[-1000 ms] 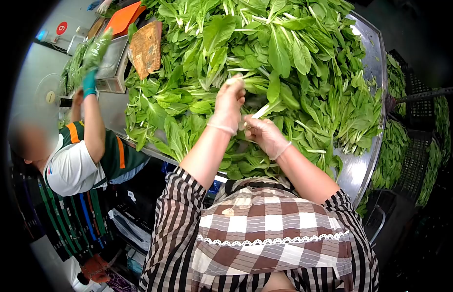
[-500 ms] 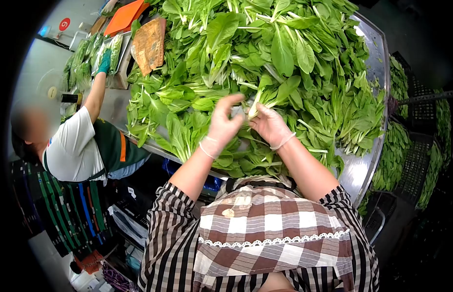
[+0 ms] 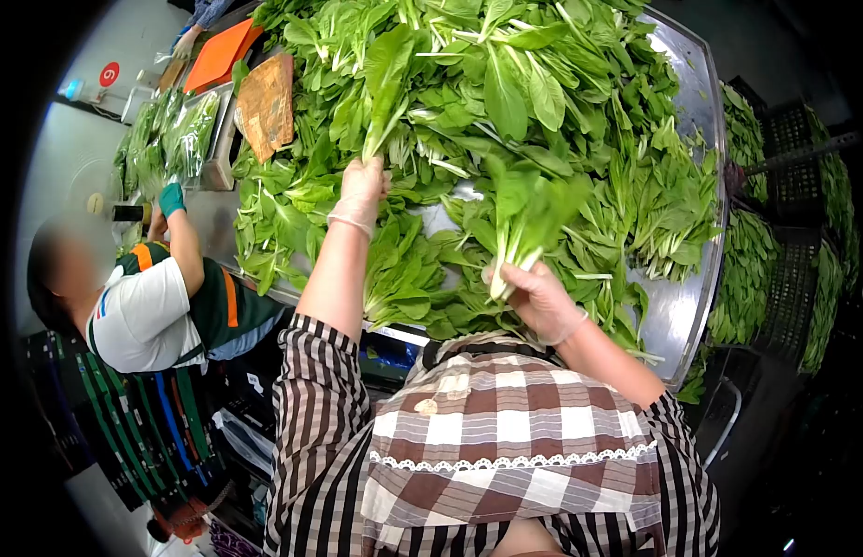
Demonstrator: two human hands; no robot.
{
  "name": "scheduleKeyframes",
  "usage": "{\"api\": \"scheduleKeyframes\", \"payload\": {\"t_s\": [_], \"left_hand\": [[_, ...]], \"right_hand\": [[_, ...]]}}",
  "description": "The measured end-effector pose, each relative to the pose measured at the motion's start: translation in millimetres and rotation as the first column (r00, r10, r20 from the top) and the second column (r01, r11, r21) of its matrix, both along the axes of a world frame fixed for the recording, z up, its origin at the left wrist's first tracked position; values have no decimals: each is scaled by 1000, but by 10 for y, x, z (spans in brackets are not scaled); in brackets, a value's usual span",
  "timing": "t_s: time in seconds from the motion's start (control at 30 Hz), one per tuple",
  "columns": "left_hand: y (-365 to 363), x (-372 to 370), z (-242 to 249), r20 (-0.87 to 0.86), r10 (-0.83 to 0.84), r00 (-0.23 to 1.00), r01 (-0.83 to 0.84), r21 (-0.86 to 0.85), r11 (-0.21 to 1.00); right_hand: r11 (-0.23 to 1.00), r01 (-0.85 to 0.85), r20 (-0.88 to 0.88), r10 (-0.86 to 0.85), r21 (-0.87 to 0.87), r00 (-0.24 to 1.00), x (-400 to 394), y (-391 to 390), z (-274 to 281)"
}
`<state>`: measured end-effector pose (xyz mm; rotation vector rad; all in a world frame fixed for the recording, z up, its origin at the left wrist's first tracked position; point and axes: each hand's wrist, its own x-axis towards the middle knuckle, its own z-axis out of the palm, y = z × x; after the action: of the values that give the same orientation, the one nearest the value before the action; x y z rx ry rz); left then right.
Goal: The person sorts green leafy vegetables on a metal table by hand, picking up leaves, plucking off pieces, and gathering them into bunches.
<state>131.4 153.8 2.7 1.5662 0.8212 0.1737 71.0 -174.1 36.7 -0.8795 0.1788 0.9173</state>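
Leafy greens [image 3: 626, 176] with pale stems lie heaped over the metal table [image 3: 675, 311]. My left hand [image 3: 362, 190], in a thin clear glove, is closed round the stem end of a leafy green [image 3: 387, 84] at the left-centre of the pile. Lower and to the right, my right hand [image 3: 535, 295] grips the white stems of a small bunch of greens [image 3: 520, 218], whose leaves point up and are blurred. Between my hands, a bit of bare metal shows among the leaves.
At the left a co-worker [image 3: 148, 302] in green gloves stands by bagged greens [image 3: 186, 130]. A wooden board [image 3: 264, 107] and an orange board [image 3: 223, 56] are at the back left. Black crates [image 3: 789, 288] of greens stand at the right.
My hands have moved apart. The left reached forward and left and took hold of a green; the right moved down, holding a bunch. The co-worker's gloved hand drew back from the bags.
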Motion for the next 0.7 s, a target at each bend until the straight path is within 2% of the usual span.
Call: {"api": "scheduleKeyframes", "payload": {"t_s": [0.03, 0.13, 0.27, 0.37, 0.4, 0.47, 0.5, 0.53, 0.63, 0.7], "left_hand": [[13, -28, 76, -56, -45, 997, 48, 60, 997], [390, -134, -47, -78, -172, 982, 179, 91, 980], [278, -31, -13, -249, -110, 962, 92, -82, 992], [195, 105, -99, -280, -100, 955, 37, -220, 975], [150, 112, -91, -283, -90, 955, 34, -196, 980], [221, 77, -60, -303, -185, 935, 144, -152, 978], [237, 47, 5, -316, -229, 921, 199, -124, 972], [51, -87, 389, -308, -193, 932, 175, -83, 981], [63, -371, 856, -270, -234, 934, 185, -196, 963], [124, -556, 1081, -247, -289, 925, 241, -207, 948]], "right_hand": [[1000, -10, 1, 10, 14, 1000, -39, -75, -71], [1000, -21, 5, 21, 20, 1000, -215, -95, -98], [999, -25, 54, 23, 24, 998, -264, -124, -162], [997, -79, 97, 80, -10, 992, -269, -132, -130], [995, -90, 127, 93, -31, 987, -269, -151, -87], [990, -117, 177, 129, -75, 976, -244, -170, 7], [990, -109, 189, 125, -91, 974, -235, -197, 7], [990, -99, 198, 117, -102, 973, -227, -239, -4], [993, -43, 245, 69, -113, 967, -221, -402, -58], [995, 14, 262, 14, -103, 965, -228, -496, -135]]}}
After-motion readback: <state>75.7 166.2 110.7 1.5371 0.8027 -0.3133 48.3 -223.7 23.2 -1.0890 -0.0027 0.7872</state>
